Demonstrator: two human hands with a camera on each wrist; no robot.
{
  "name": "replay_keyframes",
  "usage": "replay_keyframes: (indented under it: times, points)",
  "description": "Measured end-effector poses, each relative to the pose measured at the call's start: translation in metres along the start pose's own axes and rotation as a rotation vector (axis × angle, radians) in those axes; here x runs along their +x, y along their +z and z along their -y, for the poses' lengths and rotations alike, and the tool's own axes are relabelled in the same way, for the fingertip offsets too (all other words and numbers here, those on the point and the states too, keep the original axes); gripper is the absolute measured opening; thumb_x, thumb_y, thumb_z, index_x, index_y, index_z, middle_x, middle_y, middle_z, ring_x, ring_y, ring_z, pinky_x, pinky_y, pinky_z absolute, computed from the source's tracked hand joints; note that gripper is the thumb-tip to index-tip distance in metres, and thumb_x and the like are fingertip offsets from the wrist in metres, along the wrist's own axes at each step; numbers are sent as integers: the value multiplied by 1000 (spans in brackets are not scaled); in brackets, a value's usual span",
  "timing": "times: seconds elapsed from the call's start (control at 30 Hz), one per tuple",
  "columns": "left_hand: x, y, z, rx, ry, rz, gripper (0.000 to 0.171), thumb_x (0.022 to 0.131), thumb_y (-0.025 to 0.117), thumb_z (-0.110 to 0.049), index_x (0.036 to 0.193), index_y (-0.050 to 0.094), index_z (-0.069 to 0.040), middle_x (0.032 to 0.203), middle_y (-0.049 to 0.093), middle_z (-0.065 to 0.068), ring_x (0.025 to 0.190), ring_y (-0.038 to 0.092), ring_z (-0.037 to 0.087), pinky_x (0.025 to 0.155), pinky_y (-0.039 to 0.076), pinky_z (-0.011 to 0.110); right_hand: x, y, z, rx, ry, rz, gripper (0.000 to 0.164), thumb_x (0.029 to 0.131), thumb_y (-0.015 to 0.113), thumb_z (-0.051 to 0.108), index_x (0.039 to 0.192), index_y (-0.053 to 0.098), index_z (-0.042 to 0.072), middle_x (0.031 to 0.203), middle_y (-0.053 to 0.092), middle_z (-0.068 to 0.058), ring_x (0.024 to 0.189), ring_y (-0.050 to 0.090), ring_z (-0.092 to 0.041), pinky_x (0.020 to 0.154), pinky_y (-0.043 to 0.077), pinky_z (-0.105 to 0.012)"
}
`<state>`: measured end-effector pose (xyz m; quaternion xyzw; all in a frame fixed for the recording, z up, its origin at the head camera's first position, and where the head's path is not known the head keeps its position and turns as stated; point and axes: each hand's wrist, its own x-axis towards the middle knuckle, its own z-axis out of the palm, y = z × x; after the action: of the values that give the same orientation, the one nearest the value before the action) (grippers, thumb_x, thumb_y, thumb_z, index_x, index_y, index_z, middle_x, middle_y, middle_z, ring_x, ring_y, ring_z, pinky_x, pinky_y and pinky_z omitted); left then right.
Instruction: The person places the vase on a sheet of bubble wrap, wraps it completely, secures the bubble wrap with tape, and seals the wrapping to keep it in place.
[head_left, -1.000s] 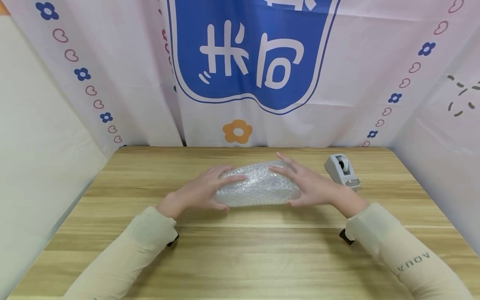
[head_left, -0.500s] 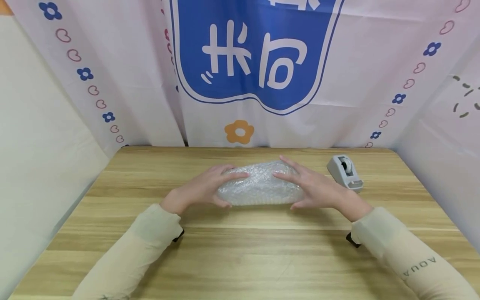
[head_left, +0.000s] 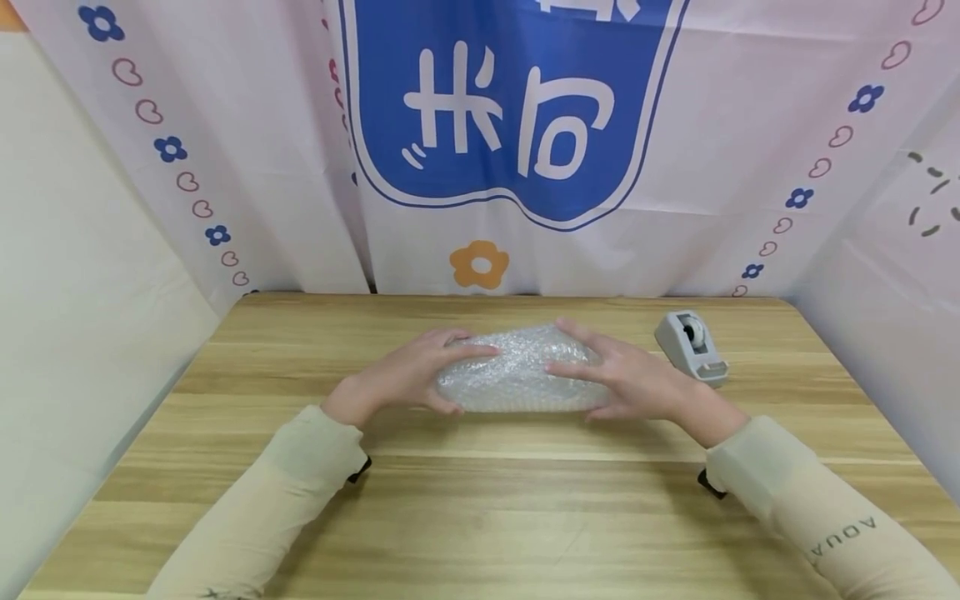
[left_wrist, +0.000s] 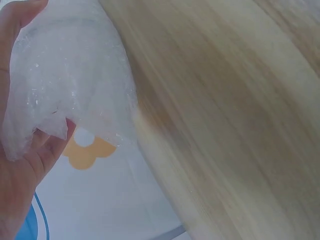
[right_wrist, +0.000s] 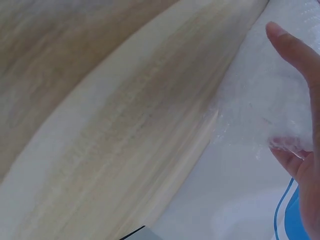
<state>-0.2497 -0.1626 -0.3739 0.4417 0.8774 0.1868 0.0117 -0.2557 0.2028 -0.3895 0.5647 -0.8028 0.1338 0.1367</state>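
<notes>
A bundle of clear bubble wrap [head_left: 517,371] lies lengthwise between my two hands, over the back half of the table. What is inside it, if anything, does not show. My left hand [head_left: 405,375] grips its left end, thumb on the near side and fingers over the top and far side. At the opposite end my right hand [head_left: 637,382] holds it with spread fingers and the thumb low in front. In the left wrist view the wrap [left_wrist: 75,70] has a loose, ragged edge by the fingers. Whether the bundle touches the table, I cannot tell.
A grey tape dispenser [head_left: 690,346] with a roll in it stands behind my right wrist. The wooden table [head_left: 480,517] ends at the back against a printed cloth [head_left: 405,250]. White walls [head_left: 82,292] rise on both sides.
My right hand's fingers have shifted slightly towards me and down on the bubble wrap. The left hand keeps its grip, and the view has moved a little.
</notes>
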Motion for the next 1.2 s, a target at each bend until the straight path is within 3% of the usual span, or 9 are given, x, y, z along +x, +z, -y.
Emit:
replay_keyframes:
  times: [0.37, 0.67, 0.83, 0.9, 1.03, 1.2]
  points:
    - [2, 1, 1, -9, -22, 4, 91, 73, 94, -27, 153, 50, -26, 147, 50, 19, 134, 48, 38, 110, 41, 58, 0, -2, 4, 7, 48, 21, 100, 66, 98, 17, 152, 49, 28, 164, 26, -22, 138, 45, -43, 95, 55, -51]
    - [2, -4, 0, -87, -23, 38, 91, 74, 93, -26, 154, 49, -27, 145, 54, 9, 132, 50, 29, 108, 45, 51, 5, -11, 9, 97, 158, 113, 96, 70, 91, 11, 153, 47, 28, 166, 20, -19, 126, 56, -39, 72, 57, -30]
    - [2, -8, 2, -144, -8, 79, 92, 75, 92, -22, 155, 46, -22, 150, 52, 2, 133, 49, 25, 109, 44, 48, 8, -14, 9, 126, 181, 147, 94, 72, 87, 11, 154, 45, 27, 167, 19, -19, 122, 57, -37, 68, 53, -25]
    - [3, -10, 3, -167, -15, 97, 92, 76, 91, -21, 156, 46, -22, 153, 49, 0, 136, 47, 24, 110, 43, 48, 10, -17, 8, 144, 199, 163, 94, 72, 86, 11, 155, 44, 27, 166, 20, -18, 107, 64, -30, 64, 53, -24]
    - [5, -15, 4, -222, -65, 121, 92, 77, 90, -18, 157, 44, -24, 158, 43, -1, 142, 41, 25, 114, 38, 50, 15, -21, 7, 192, 260, 194, 95, 72, 84, 11, 156, 43, 28, 168, 18, -13, 83, 60, -18, 60, 52, -24]
    - [5, -14, 3, -285, -101, 163, 91, 79, 88, -18, 157, 43, -28, 160, 39, -1, 146, 36, 24, 116, 34, 52, 17, -23, 9, 247, 310, 237, 93, 75, 84, 10, 156, 42, 27, 169, 17, -12, 88, 62, -18, 62, 52, -26]
